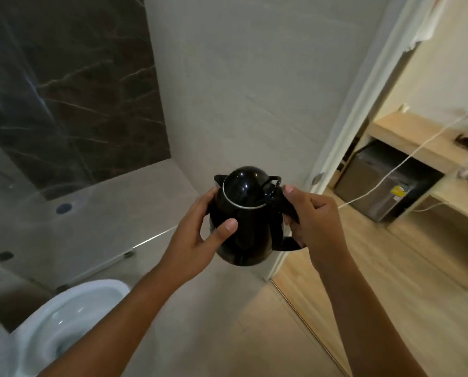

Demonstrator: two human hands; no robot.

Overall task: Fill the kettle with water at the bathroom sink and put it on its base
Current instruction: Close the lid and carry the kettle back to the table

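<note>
A glossy black kettle [248, 221] with its domed lid closed hangs in the air at the centre of the head view, held in both hands. My left hand [197, 240] cups its body from the left, thumb across the front. My right hand [313, 221] grips the black handle on the right side. The spout points left and away. Neither the sink nor the kettle's base is in view.
A white toilet [61, 325] stands open at the lower left. A glass shower screen [23, 159] and dark marble wall fill the left. On the right, a doorway [344, 148] opens onto a wood floor, a wooden desk [407, 137], a small fridge [382, 186] and a white cable.
</note>
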